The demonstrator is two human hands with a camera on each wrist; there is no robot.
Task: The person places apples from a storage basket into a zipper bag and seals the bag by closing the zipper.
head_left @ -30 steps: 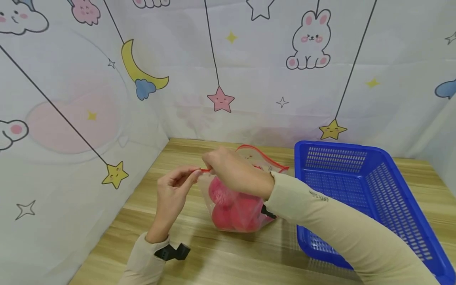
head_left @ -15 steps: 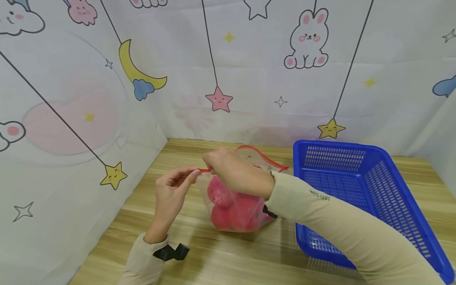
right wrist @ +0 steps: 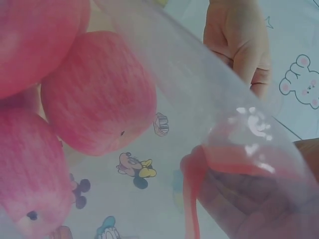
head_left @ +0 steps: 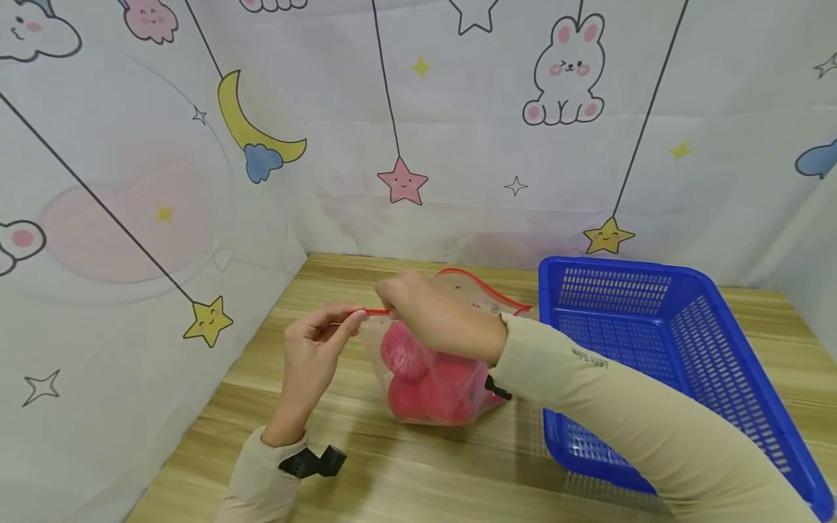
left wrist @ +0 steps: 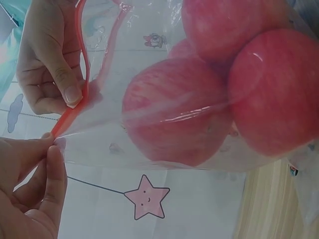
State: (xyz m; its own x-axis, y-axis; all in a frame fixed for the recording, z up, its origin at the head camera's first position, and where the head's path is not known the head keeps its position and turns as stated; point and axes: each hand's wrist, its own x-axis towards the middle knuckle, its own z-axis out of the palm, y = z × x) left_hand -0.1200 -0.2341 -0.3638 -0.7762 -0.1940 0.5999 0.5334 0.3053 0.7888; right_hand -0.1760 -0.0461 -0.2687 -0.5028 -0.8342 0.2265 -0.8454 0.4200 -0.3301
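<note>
A clear zip bag (head_left: 428, 363) with a red zip strip stands on the table, holding several red apples (left wrist: 174, 112). At the bag's left corner my left hand (head_left: 314, 356) pinches the end of the red zip strip (left wrist: 67, 119) between thumb and fingers. My right hand (head_left: 431, 312) grips the strip a short way to the right, its thumb pressed along it in the left wrist view. Beyond that hand, the bag's mouth gapes at the right. In the head view my right hand and forearm hide part of the bag.
A blue plastic basket (head_left: 608, 269) stands right of the bag, under my right forearm; its visible inside holds nothing. A printed white cloth (head_left: 471, 145) hangs behind and to the left of the wooden table (head_left: 366, 479).
My right hand has slid slightly right along the zip strip, so more red strip shows between the hands. The left hand keeps its pinch at the corner.
</note>
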